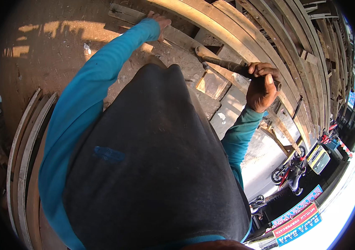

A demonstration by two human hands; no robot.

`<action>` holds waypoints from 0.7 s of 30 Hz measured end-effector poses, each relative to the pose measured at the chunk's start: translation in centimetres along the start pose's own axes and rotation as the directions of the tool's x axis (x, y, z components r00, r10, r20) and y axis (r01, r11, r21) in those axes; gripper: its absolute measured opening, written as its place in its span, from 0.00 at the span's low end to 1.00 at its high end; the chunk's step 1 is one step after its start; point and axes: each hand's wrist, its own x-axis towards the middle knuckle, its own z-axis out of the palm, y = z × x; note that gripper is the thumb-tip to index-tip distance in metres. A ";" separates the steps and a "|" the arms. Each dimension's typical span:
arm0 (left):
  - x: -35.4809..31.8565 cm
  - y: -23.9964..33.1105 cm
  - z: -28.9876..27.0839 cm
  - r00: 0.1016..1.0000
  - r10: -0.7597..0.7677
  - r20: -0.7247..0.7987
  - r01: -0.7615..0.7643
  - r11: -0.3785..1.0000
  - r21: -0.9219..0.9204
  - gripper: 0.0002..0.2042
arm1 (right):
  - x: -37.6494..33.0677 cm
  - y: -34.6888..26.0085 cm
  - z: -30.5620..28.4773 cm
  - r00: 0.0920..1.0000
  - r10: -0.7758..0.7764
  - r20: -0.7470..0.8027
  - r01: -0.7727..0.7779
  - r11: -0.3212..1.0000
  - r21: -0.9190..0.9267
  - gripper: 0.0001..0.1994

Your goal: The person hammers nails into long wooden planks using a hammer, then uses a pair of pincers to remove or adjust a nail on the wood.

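Note:
My right hand is closed around the dark grip of a hammer. The hammer's wooden shaft points left, and its small head lies at or just over a long wooden plank. Across that plank, farther left, sits my left hand, its fingers at the far edge and its thumb side at the near edge. It appears to grip the board, though the sleeve hides part of the hand.
Long stacked timber boards curve along the far right. More boards stand at the left, by my elbow. Short wood pieces lie below the plank. Beyond, at the right, are a red motorcycle and a banner.

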 end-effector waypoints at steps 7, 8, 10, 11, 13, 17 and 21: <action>1.0 -1.6 1.2 1.000 0.019 0.015 -0.019 1.000 0.021 0.46 | 1.0 -0.7 7.3 0.968 0.015 -0.251 -0.068 0.976 -0.205 0.16; 1.2 -1.3 1.3 0.999 0.026 0.019 -0.026 0.999 0.026 0.46 | 0.7 -0.8 7.2 0.971 -0.049 -0.236 -0.009 0.971 -0.240 0.17; 1.5 -1.2 1.8 0.998 0.038 -0.048 -0.040 0.999 -0.027 0.46 | -0.3 0.4 -3.6 0.971 0.020 -0.237 0.015 0.989 0.144 0.23; 1.4 -1.2 1.6 0.998 0.052 -0.042 -0.053 0.999 -0.008 0.46 | -0.8 0.4 -4.8 0.964 0.047 -0.262 0.006 0.980 0.198 0.23; 2.5 0.0 -0.2 0.994 0.105 -0.030 -0.104 0.994 0.023 0.46 | -0.2 0.6 -4.4 0.945 0.060 -0.322 0.001 0.982 0.187 0.22; 2.4 -3.3 2.6 0.999 0.053 0.006 -0.052 0.995 -0.088 0.43 | 2.9 -1.1 2.2 0.987 0.005 -0.161 0.009 0.996 0.085 0.19; -0.5 2.2 -1.0 0.921 0.202 -0.333 -0.221 0.975 -0.019 0.52 | -0.1 1.1 -8.4 0.916 0.072 -0.395 0.040 0.963 0.268 0.19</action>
